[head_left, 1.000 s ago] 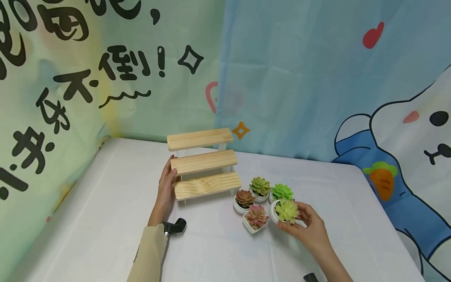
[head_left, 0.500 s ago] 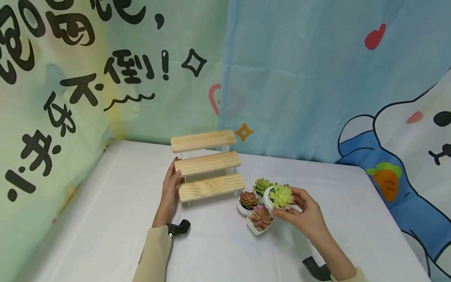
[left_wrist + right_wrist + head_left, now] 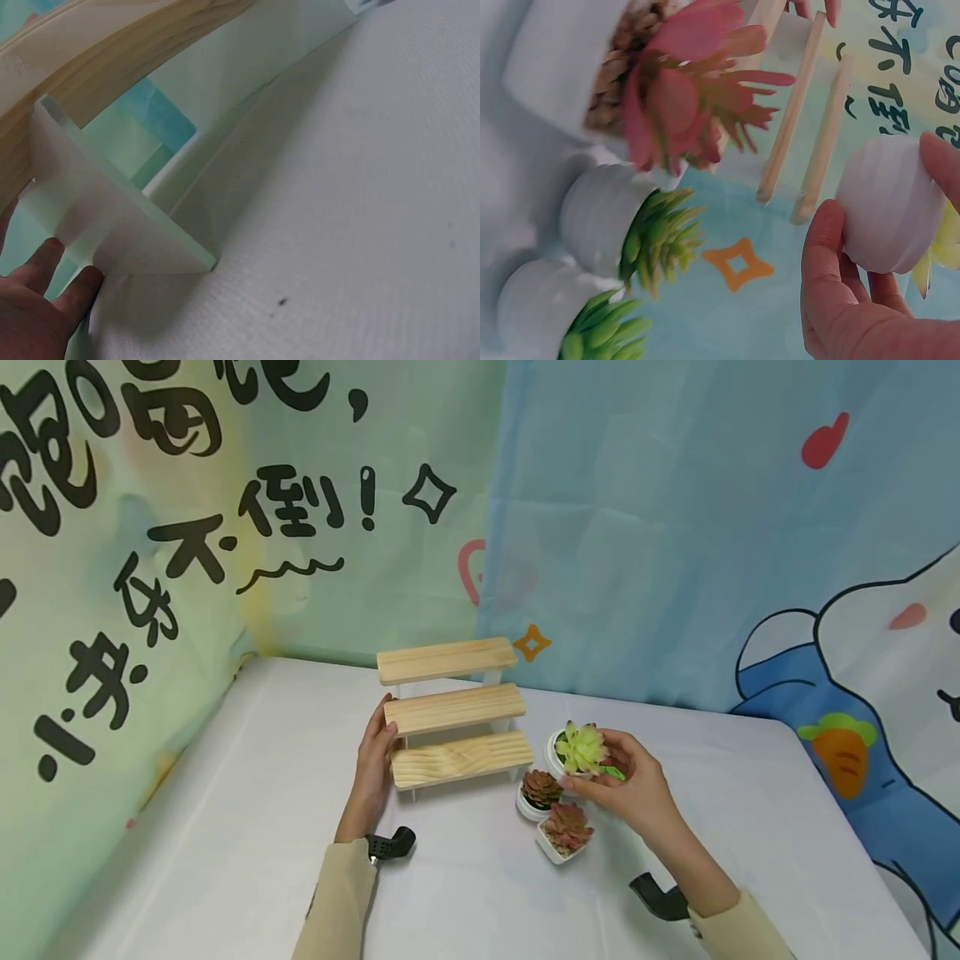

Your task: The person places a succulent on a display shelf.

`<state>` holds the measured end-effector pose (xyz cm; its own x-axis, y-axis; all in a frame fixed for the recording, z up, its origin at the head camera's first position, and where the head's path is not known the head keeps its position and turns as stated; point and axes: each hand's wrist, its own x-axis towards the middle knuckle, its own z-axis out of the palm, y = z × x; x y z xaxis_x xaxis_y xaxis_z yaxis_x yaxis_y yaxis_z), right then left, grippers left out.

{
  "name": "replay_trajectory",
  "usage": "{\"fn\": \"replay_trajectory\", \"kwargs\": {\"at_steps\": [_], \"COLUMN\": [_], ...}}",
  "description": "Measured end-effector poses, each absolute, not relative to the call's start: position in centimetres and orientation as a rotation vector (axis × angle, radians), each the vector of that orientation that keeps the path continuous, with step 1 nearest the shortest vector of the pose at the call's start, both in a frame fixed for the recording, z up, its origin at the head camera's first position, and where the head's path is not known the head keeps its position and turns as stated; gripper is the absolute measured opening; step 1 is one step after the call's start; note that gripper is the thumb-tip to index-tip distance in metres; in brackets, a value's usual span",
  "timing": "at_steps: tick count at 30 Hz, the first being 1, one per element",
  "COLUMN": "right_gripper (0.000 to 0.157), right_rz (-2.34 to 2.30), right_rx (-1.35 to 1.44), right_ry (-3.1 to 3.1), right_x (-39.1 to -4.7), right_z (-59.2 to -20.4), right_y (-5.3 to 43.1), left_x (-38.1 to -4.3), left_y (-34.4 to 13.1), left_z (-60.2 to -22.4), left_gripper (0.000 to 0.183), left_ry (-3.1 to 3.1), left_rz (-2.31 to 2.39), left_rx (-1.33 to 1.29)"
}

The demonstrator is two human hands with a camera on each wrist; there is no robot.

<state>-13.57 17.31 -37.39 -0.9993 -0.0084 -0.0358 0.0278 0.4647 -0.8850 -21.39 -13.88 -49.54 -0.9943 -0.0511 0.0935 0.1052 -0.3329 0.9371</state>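
My right hand point(image 3: 633, 789) pinches a small white round pot with a lime-green artificial succulent point(image 3: 582, 747) between thumb and fingers. The right wrist view shows the white pot point(image 3: 892, 206) raised, the plant mostly hidden behind it. My left hand point(image 3: 373, 764) holds the left side of a three-tier wooden display stand point(image 3: 454, 708), thumb by the middle board. In the left wrist view, fingertips touch its white side panel point(image 3: 120, 202). A brown succulent point(image 3: 542, 788) and a pink one in a square pot point(image 3: 567, 828) stand nearby.
Two green potted succulents, one darker point(image 3: 660, 232) and one brighter point(image 3: 604, 326), stand on the table; my right hand mostly hides them in the head view. A white cloth covers the table point(image 3: 480, 893). Printed curtains hang behind point(image 3: 637, 568). Black wrist mounts point(image 3: 658, 896) jut from both wrists.
My right hand has lifted the lime-green succulent and carried it up and leftward, over the green plants at the back. My left hand stays at the stand. The head view has shifted slightly.
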Motion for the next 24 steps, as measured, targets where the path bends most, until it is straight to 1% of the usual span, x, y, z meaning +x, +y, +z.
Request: {"fn": "replay_trajectory", "kwargs": {"at_steps": [6,16,24], "right_gripper": [0.072,0.071,0.073], "right_rz": [-1.653,-1.712,-1.715], "right_rx": [-0.064,-0.165,-0.169], "right_ry": [2.623,2.584,2.540], "right_x": [-14.9,-16.9,-18.1], "right_z": [-37.1,-36.6,-36.4], "right_y": [15.5,13.0,11.5], "left_x": [-21.4,-21.8,-22.2], "left_y": [-14.0,-14.0,-14.2], "left_z": [-49.6,-49.7,-50.0], "left_gripper": [0.062,0.061,0.062], "left_ry": [-1.757,-1.744,-1.766], "left_rz": [-2.480,-2.488,-2.458], "left_rx": [-0.047,-0.076,-0.061]}}
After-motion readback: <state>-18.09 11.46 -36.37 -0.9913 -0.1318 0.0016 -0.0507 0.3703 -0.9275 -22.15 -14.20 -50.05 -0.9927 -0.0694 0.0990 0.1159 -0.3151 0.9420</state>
